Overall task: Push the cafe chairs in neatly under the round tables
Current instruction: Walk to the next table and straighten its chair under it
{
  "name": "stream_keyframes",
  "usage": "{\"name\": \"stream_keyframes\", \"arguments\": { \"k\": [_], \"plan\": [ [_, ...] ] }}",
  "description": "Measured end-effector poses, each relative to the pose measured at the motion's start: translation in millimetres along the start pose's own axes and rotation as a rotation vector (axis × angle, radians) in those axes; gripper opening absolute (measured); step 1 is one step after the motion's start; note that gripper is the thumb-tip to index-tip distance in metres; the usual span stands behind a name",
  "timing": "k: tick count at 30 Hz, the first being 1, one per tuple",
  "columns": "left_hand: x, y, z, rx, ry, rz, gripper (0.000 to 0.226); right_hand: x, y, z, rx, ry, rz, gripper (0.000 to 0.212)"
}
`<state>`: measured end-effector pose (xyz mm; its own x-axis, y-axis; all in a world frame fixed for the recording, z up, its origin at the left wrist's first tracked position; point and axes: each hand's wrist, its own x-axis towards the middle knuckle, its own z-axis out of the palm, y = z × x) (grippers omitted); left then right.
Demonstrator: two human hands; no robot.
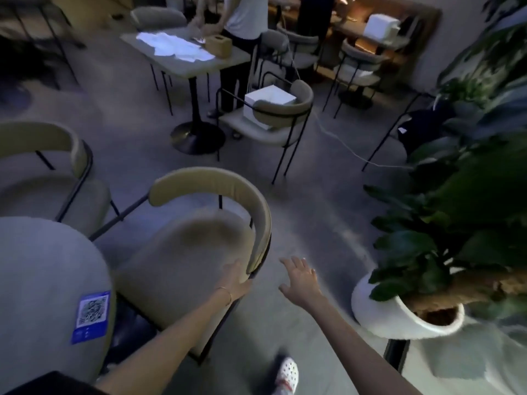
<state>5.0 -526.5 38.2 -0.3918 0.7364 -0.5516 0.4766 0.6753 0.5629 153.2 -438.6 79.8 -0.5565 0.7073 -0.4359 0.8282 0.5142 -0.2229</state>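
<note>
From the head view, your left hand point(236, 277) rests its grip on the near end of the chair point(199, 238) backrest, fingers against the padding. Your right hand point(301, 276) hovers just beside it, grip wide and empty. The chair stands beside the round desk point(42, 280), seat partly out.
</note>
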Motion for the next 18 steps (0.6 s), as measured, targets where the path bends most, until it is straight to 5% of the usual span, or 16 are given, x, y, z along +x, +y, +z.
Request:
{"name": "stream_keyframes", "arguments": {
  "k": [7,18],
  "plan": [
    [67,49,-5,-0.208,0.155,-0.156,0.077,109,37,-65,-0.152,-0.051,-0.247,0.063],
    [166,58,-54,-0.478,0.335,-0.414,0.081,267,-26,-118,-0.273,-0.152,-0.581,0.052]
  ]
}}
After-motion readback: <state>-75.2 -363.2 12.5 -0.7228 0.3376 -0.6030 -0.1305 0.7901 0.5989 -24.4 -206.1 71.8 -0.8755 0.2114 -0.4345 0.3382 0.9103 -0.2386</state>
